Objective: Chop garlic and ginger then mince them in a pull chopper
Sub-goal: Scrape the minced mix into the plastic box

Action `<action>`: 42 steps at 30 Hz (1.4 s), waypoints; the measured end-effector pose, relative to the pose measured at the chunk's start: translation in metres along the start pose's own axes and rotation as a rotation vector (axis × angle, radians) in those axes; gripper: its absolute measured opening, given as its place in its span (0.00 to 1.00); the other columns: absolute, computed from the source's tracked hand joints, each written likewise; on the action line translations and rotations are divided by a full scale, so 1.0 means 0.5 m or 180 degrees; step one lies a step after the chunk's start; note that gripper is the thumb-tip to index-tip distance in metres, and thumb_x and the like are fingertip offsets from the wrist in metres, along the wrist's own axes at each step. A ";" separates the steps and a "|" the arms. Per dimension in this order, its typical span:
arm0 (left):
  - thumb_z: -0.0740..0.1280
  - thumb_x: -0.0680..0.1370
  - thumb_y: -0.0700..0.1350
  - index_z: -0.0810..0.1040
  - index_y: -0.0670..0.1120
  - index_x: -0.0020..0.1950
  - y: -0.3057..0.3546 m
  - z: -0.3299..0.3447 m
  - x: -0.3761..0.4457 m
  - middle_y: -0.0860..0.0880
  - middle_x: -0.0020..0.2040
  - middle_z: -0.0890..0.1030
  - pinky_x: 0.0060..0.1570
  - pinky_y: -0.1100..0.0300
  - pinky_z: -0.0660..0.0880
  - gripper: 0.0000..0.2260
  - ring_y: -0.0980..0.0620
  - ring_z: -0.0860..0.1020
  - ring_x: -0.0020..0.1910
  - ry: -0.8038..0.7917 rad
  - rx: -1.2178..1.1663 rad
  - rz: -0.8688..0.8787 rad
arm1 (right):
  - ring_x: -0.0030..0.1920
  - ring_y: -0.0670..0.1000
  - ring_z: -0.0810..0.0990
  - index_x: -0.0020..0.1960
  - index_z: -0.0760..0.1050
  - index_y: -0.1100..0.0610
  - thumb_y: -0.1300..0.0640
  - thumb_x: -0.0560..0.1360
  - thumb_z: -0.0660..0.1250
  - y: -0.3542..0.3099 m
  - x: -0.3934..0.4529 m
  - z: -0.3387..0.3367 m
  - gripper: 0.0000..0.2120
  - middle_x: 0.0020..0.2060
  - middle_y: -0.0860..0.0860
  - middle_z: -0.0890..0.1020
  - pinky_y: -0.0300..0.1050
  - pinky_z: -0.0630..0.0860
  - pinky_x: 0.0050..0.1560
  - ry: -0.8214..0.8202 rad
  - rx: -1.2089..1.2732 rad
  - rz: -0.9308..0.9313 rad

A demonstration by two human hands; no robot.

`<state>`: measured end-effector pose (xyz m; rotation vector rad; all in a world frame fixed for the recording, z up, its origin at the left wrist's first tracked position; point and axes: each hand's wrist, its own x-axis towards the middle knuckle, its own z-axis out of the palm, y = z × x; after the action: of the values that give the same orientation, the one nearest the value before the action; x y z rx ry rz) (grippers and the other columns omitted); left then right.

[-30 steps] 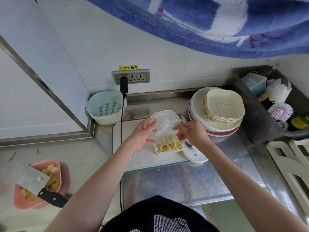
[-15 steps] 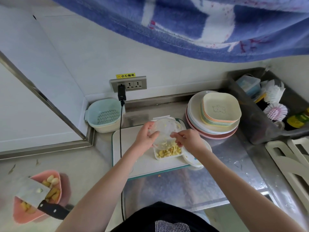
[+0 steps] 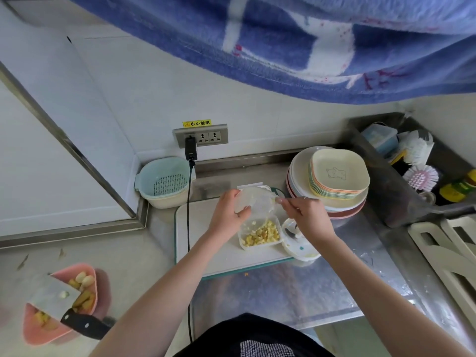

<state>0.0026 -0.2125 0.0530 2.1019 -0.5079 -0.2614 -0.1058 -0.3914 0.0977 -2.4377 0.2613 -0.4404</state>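
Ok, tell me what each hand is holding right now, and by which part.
The left hand grips the tilted clear chopper bowl by its left rim. The right hand reaches fingers to its right edge; whether they pinch anything cannot be told.

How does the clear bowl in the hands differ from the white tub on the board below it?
The clear bowl is round and see-through; the white tub is squarish and cloudy. The bowl is held tilted in the air by the left hand, with the right hand at its rim; the tub rests flat on the board. The bowl looks nearly empty; the tub holds yellow chopped bits. Both are plastic.
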 end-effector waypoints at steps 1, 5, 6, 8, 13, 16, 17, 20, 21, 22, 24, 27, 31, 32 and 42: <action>0.68 0.76 0.47 0.69 0.42 0.65 0.003 -0.002 0.001 0.47 0.61 0.73 0.55 0.54 0.74 0.20 0.50 0.74 0.57 -0.0035 0.0001 -0.0091 | 0.26 0.59 0.71 0.36 0.80 0.66 0.54 0.77 0.66 -0.001 0.005 -0.006 0.18 0.24 0.59 0.74 0.46 0.63 0.30 0.0017 -0.0132 -0.0156; 0.65 0.78 0.50 0.66 0.43 0.69 0.021 -0.008 0.004 0.48 0.64 0.68 0.28 0.63 0.76 0.22 0.54 0.76 0.45 -0.0217 -0.0068 -0.0393 | 0.24 0.57 0.69 0.37 0.81 0.65 0.56 0.77 0.68 0.007 0.006 -0.012 0.14 0.23 0.59 0.74 0.48 0.67 0.27 0.0133 -0.0644 -0.0308; 0.64 0.78 0.50 0.65 0.43 0.70 0.027 -0.009 0.005 0.48 0.65 0.67 0.25 0.65 0.75 0.23 0.54 0.76 0.45 -0.0221 -0.0084 -0.0430 | 0.25 0.57 0.69 0.37 0.81 0.64 0.55 0.77 0.68 0.009 0.002 -0.009 0.14 0.23 0.59 0.74 0.48 0.67 0.27 0.0072 -0.0818 -0.0256; 0.64 0.79 0.49 0.65 0.42 0.70 0.037 -0.012 0.007 0.48 0.66 0.66 0.27 0.61 0.78 0.22 0.52 0.76 0.47 -0.0180 -0.0039 -0.0462 | 0.25 0.58 0.71 0.38 0.82 0.61 0.55 0.77 0.68 0.015 -0.013 0.002 0.13 0.24 0.57 0.75 0.48 0.67 0.28 -0.0140 -0.0954 -0.0167; 0.64 0.78 0.49 0.67 0.40 0.66 0.044 -0.016 0.003 0.47 0.63 0.67 0.34 0.52 0.81 0.20 0.48 0.76 0.49 -0.0146 0.0023 -0.0527 | 0.34 0.55 0.82 0.55 0.82 0.58 0.64 0.75 0.69 0.008 -0.027 0.005 0.10 0.38 0.53 0.85 0.46 0.74 0.32 -0.0421 -0.0707 -0.0319; 0.64 0.79 0.49 0.67 0.41 0.66 0.039 -0.012 -0.002 0.48 0.63 0.65 0.24 0.61 0.77 0.19 0.52 0.75 0.46 -0.0160 -0.0149 -0.0623 | 0.40 0.57 0.83 0.69 0.71 0.58 0.67 0.74 0.67 0.010 -0.004 -0.005 0.24 0.47 0.55 0.84 0.50 0.79 0.38 -0.0549 -0.1159 -0.0461; 0.64 0.79 0.48 0.66 0.42 0.67 0.037 -0.011 -0.003 0.48 0.63 0.65 0.24 0.62 0.76 0.19 0.51 0.75 0.47 -0.0158 -0.0244 -0.0663 | 0.42 0.57 0.82 0.71 0.67 0.56 0.67 0.74 0.66 0.012 0.000 -0.007 0.26 0.50 0.55 0.83 0.49 0.79 0.40 -0.0696 -0.1422 -0.0431; 0.64 0.79 0.46 0.66 0.43 0.66 0.041 -0.012 -0.002 0.49 0.62 0.65 0.26 0.59 0.78 0.17 0.49 0.74 0.51 -0.0079 -0.0401 -0.0681 | 0.47 0.56 0.80 0.73 0.61 0.53 0.66 0.75 0.62 0.008 -0.014 -0.001 0.28 0.52 0.54 0.80 0.46 0.74 0.40 -0.1245 -0.1930 -0.0284; 0.64 0.79 0.46 0.67 0.43 0.65 0.043 -0.014 -0.001 0.49 0.60 0.65 0.26 0.58 0.79 0.16 0.49 0.74 0.51 -0.0043 -0.0378 -0.0630 | 0.47 0.56 0.80 0.74 0.60 0.53 0.65 0.75 0.60 0.009 -0.028 0.007 0.28 0.51 0.55 0.79 0.47 0.72 0.40 -0.1365 -0.2027 -0.0254; 0.64 0.79 0.45 0.67 0.43 0.64 0.045 -0.015 0.000 0.50 0.59 0.64 0.27 0.57 0.79 0.16 0.49 0.73 0.52 -0.0006 -0.0342 -0.0578 | 0.49 0.57 0.80 0.75 0.58 0.52 0.65 0.76 0.58 0.010 -0.041 0.019 0.29 0.52 0.55 0.79 0.48 0.72 0.41 -0.1479 -0.2119 -0.0218; 0.64 0.79 0.44 0.67 0.42 0.64 0.048 -0.016 0.001 0.50 0.57 0.64 0.30 0.54 0.80 0.15 0.49 0.72 0.52 0.0068 -0.0252 -0.0522 | 0.52 0.58 0.79 0.77 0.53 0.52 0.64 0.77 0.57 0.017 -0.068 0.043 0.31 0.54 0.57 0.79 0.50 0.74 0.46 -0.1660 -0.2211 -0.0116; 0.64 0.78 0.42 0.67 0.40 0.63 0.044 -0.014 0.002 0.46 0.60 0.66 0.46 0.44 0.80 0.15 0.49 0.70 0.53 0.0180 -0.0086 -0.0494 | 0.51 0.58 0.80 0.75 0.59 0.52 0.66 0.75 0.58 0.020 -0.092 0.067 0.29 0.52 0.56 0.80 0.50 0.75 0.45 -0.1671 -0.2015 -0.0090; 0.65 0.78 0.41 0.67 0.39 0.64 0.043 -0.013 0.000 0.45 0.60 0.66 0.45 0.45 0.80 0.17 0.48 0.70 0.55 0.0155 -0.0054 -0.0388 | 0.51 0.58 0.80 0.74 0.63 0.52 0.60 0.80 0.58 0.020 -0.093 0.058 0.23 0.52 0.56 0.82 0.51 0.76 0.48 -0.1233 -0.1510 0.0068; 0.65 0.78 0.42 0.67 0.39 0.64 0.041 -0.012 -0.002 0.45 0.61 0.66 0.45 0.45 0.80 0.17 0.49 0.70 0.55 0.0130 -0.0026 -0.0380 | 0.49 0.59 0.80 0.74 0.64 0.52 0.58 0.81 0.58 0.019 -0.088 0.052 0.21 0.51 0.57 0.82 0.51 0.75 0.48 -0.1020 -0.1359 0.0112; 0.66 0.78 0.40 0.68 0.39 0.62 0.025 -0.011 0.001 0.47 0.57 0.66 0.46 0.44 0.79 0.15 0.46 0.72 0.55 0.0168 -0.0087 -0.0424 | 0.52 0.57 0.81 0.67 0.71 0.48 0.62 0.78 0.57 0.005 -0.072 0.069 0.20 0.54 0.53 0.82 0.50 0.77 0.47 -0.1462 -0.1342 -0.0012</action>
<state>0.0019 -0.2146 0.0665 2.1132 -0.3318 -0.2869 -0.1262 -0.3636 0.0614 -2.8609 0.1603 0.2033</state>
